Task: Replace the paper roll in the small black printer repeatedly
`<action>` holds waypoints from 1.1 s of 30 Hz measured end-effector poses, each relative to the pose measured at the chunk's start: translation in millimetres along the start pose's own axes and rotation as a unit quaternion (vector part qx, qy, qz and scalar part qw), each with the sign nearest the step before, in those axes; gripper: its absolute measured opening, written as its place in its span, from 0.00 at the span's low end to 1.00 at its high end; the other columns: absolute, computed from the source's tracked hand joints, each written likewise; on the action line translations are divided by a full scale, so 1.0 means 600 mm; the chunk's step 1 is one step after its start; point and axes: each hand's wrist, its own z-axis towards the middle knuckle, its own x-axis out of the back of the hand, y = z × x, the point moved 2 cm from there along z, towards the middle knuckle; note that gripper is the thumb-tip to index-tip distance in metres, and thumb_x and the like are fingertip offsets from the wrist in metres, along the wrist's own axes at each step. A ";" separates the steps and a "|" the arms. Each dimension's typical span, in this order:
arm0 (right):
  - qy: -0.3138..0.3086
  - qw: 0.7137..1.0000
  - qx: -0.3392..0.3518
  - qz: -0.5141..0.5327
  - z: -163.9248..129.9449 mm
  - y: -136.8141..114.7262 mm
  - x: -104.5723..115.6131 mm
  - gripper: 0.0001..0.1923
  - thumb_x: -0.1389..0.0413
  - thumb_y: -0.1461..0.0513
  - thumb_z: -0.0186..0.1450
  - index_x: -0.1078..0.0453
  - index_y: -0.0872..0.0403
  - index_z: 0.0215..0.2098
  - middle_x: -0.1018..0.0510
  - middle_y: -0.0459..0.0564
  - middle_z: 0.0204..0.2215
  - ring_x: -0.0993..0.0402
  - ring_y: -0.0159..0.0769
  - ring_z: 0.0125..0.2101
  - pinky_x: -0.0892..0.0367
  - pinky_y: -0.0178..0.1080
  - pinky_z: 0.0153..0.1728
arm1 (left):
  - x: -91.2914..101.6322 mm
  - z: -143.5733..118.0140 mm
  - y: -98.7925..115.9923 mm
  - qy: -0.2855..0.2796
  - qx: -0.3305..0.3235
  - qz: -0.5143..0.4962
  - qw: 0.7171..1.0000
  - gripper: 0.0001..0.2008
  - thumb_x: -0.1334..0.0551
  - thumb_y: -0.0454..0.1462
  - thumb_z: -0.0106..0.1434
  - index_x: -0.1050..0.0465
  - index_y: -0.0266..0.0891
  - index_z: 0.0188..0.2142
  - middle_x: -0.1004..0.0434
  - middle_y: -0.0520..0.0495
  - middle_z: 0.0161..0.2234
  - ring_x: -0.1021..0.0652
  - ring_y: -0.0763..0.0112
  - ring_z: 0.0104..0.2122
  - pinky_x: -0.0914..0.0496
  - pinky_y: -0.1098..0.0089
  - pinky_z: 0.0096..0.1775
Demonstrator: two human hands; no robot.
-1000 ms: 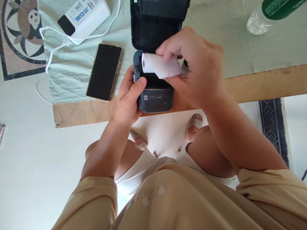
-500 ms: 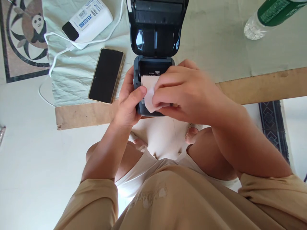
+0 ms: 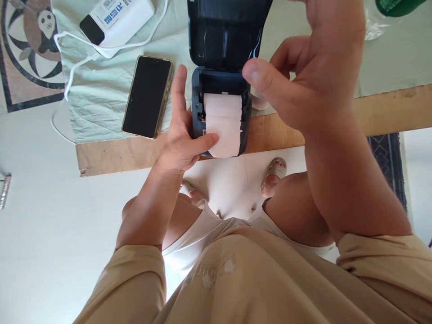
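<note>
A small black receipt or label printer (image 3: 248, 130) rests at the table's front edge with its lid (image 3: 224, 42) swung up and back. A strip of white paper (image 3: 224, 119) lies out of the compartment over the printer's front. My left hand (image 3: 184, 139) grips the printer's left side, thumb pressed on the paper, index finger stretched upward. My right hand (image 3: 310, 81) is raised beside the lid's right edge, thumb out and fingers apart, holding nothing I can see. Its upper fingers run out of the picture, and whether it touches the lid I cannot tell.
Left of the printer lie a phone (image 3: 147, 96) and a white device (image 3: 118, 22) with a white cable (image 3: 135, 46). A pale object (image 3: 259, 102), partly hidden, sits right of the printer. A bottle with a green label (image 3: 398, 6) is at the upper right. The wooden table edge (image 3: 118, 157) runs in front.
My right hand has let go of the paper and moved up and right beside the lid. The paper now lies flat over the printer's front. My left index finger has straightened.
</note>
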 end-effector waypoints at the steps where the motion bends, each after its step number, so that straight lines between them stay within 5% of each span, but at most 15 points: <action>1: -0.007 1.000 0.005 -0.002 -0.003 -0.010 -0.004 0.29 0.43 0.48 0.71 0.39 0.46 0.66 0.22 0.48 0.44 0.23 0.35 0.42 0.26 0.37 0.41 | 0.002 0.002 -0.004 -0.001 -0.004 0.002 1.000 0.62 0.25 0.45 0.45 0.61 0.59 0.72 0.27 0.47 0.55 0.17 0.53 0.49 0.20 0.58 0.44; 8: -0.045 0.997 0.046 -0.035 -0.021 -0.060 -0.020 0.14 0.42 0.52 0.70 0.29 0.50 0.50 0.23 0.50 0.45 0.25 0.38 0.49 0.25 0.40 0.47 | -0.003 0.008 0.014 -0.002 0.035 0.015 0.999 0.67 0.22 0.48 0.43 0.63 0.59 0.73 0.32 0.43 0.64 0.20 0.47 0.54 0.20 0.54 0.45; 12: -0.032 0.991 0.107 -0.077 -0.009 -0.062 -0.008 0.07 0.40 0.58 0.67 0.26 0.53 0.40 0.23 0.53 0.49 0.24 0.38 0.49 0.26 0.40 0.48 | -0.018 0.004 0.035 0.020 -0.009 -0.004 1.000 0.52 0.24 0.59 0.45 0.41 0.55 0.66 0.28 0.45 0.61 0.23 0.45 0.60 0.22 0.49 0.52; 15: -0.018 0.986 0.104 -0.128 -0.008 -0.070 0.001 0.18 0.38 0.54 0.65 0.24 0.57 0.49 0.22 0.56 0.52 0.25 0.45 0.50 0.27 0.47 0.51 | -0.027 -0.002 0.042 0.033 0.019 0.003 0.999 0.29 0.29 0.57 0.58 0.28 0.49 0.55 0.22 0.44 0.48 0.20 0.49 0.55 0.21 0.55 0.49; 19: -0.038 0.975 0.010 -0.220 -0.012 -0.076 0.004 0.34 0.33 0.51 0.61 0.29 0.52 0.63 0.23 0.53 0.58 0.33 0.61 0.63 0.39 0.64 0.61 | -0.031 -0.007 0.046 0.037 0.047 -0.003 0.998 0.26 0.28 0.54 0.59 0.26 0.46 0.52 0.23 0.45 0.40 0.18 0.51 0.47 0.20 0.57 0.43; 23: -0.088 0.973 -0.024 -0.211 -0.011 -0.075 0.001 0.29 0.37 0.54 0.65 0.31 0.51 0.62 0.24 0.49 0.61 0.37 0.58 0.68 0.46 0.64 0.68 | -0.033 -0.008 0.048 0.036 0.068 -0.028 0.997 0.24 0.28 0.50 0.61 0.26 0.48 0.54 0.23 0.45 0.41 0.18 0.51 0.47 0.20 0.58 0.40; 27: -0.095 0.971 -0.027 -0.216 -0.008 -0.070 0.001 0.27 0.40 0.54 0.66 0.32 0.50 0.62 0.24 0.47 0.61 0.34 0.55 0.65 0.46 0.64 0.68 | -0.046 -0.008 0.059 0.041 0.074 -0.053 0.995 0.19 0.31 0.48 0.64 0.25 0.47 0.53 0.22 0.45 0.43 0.20 0.49 0.56 0.20 0.54 0.48; 33: -0.061 0.966 -0.012 -0.249 -0.011 -0.069 0.009 0.25 0.39 0.51 0.66 0.28 0.48 0.59 0.23 0.51 0.57 0.30 0.57 0.61 0.36 0.60 0.58 | -0.062 -0.002 0.072 0.064 0.116 -0.103 0.986 0.22 0.50 0.51 0.74 0.24 0.41 0.50 0.20 0.42 0.47 0.30 0.49 0.67 0.29 0.48 0.63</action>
